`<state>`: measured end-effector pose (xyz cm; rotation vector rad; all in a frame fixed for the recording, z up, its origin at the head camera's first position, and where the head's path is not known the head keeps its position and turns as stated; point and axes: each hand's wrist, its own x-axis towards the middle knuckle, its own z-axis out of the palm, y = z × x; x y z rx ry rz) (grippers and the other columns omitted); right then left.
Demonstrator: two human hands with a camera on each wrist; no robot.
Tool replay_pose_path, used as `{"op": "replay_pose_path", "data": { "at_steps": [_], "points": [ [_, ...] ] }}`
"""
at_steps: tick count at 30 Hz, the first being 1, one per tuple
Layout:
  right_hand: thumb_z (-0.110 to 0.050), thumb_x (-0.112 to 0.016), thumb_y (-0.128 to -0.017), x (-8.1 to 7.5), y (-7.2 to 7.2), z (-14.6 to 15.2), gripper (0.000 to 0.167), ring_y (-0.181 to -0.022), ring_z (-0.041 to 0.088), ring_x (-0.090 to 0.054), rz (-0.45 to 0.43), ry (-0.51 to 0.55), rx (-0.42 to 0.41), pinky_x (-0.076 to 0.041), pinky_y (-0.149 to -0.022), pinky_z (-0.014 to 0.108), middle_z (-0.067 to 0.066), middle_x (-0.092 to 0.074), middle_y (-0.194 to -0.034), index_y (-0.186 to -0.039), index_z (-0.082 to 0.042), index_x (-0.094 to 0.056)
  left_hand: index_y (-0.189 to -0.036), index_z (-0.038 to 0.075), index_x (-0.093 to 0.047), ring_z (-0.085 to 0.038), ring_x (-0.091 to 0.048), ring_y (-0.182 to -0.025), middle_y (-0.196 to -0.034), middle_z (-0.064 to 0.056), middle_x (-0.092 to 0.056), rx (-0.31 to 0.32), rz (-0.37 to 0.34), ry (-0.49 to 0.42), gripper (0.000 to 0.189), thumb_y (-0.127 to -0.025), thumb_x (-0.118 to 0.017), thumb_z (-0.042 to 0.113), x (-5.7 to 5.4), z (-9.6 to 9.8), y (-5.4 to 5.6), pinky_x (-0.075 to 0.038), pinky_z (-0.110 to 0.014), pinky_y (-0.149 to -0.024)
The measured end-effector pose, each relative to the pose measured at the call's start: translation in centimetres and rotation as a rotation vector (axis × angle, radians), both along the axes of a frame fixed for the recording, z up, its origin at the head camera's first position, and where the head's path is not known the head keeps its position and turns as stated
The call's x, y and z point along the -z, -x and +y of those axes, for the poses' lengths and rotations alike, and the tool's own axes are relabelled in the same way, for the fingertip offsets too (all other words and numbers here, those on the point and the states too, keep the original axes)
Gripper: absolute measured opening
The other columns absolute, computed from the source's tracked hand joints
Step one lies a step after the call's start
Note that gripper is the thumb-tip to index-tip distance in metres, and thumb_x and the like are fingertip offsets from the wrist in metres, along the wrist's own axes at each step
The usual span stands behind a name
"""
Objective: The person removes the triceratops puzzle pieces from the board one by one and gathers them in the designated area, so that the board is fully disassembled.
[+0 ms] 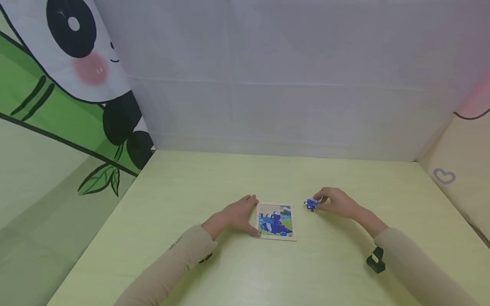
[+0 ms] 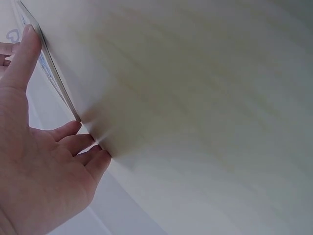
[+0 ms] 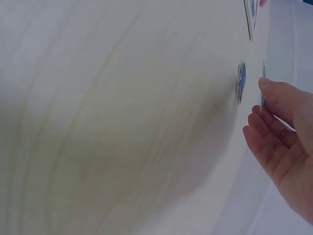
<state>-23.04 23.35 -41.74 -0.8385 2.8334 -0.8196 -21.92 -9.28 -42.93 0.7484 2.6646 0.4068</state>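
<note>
A small framed jigsaw puzzle (image 1: 275,239) lies flat on the table, with a blue dinosaur picture in it and a bare tan area at its upper left. My left hand (image 1: 240,216) rests along its left edge, thumb at the near corner and fingers by the far corner. In the left wrist view the thumb (image 2: 28,49) touches the frame's edge. To the right of the frame, my right hand (image 1: 338,202) pinches a puzzle piece (image 3: 264,87) between thumb and fingers. Another blue puzzle piece (image 3: 241,82) lies on the table beside that hand.
The pale wooden table (image 1: 229,272) extends around both hands. A grey-white cloth wall (image 1: 287,119) stands behind it. Printed panels flank it, with a panda and bamboo (image 1: 76,85) on the left and a heart (image 1: 444,176) on the right.
</note>
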Motion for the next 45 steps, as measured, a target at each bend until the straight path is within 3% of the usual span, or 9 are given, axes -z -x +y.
{"op": "replay_pose_path", "data": {
  "at_steps": [11, 35, 45],
  "points": [
    [-0.002, -0.067, -0.078, 0.8, 0.0, 3.7, 0.024, -0.079, 0.024, -0.058, 0.000, -0.004, 0.048, -0.050, -0.068, 0.034, 0.013, -0.064, -0.089, -0.099, 0.009, -0.063, -0.141, 0.007, -0.027, -0.026, -0.013, -0.138, -0.150, -0.011, -0.018, -0.013, -0.005, 0.011, 0.106, -0.061, -0.075, 0.056, 0.2, 0.0, 0.1, -0.021, -0.042, -0.110],
    [-0.002, -0.070, -0.073, 1.2, 0.1, 3.8, 0.026, -0.077, 0.023, -0.058, -0.022, 0.016, 0.068, -0.049, -0.066, 0.028, 0.012, -0.063, -0.088, -0.096, 0.009, -0.063, -0.141, 0.009, -0.027, -0.025, -0.013, -0.138, -0.150, -0.010, -0.018, -0.024, -0.008, 0.006, 0.106, -0.060, -0.075, 0.057, 0.3, 0.0, 0.0, -0.022, -0.043, -0.109],
    [-0.007, -0.072, -0.073, 0.6, 0.4, 3.6, 0.034, -0.081, 0.025, -0.057, -0.042, -0.013, 0.050, -0.049, -0.070, 0.034, 0.011, -0.063, -0.089, -0.102, 0.009, -0.062, -0.141, 0.008, -0.027, -0.026, -0.013, -0.138, -0.150, -0.011, -0.018, -0.021, -0.010, 0.004, 0.106, -0.060, -0.076, 0.057, 0.3, 0.0, 0.1, -0.021, -0.043, -0.110]
  ]
}}
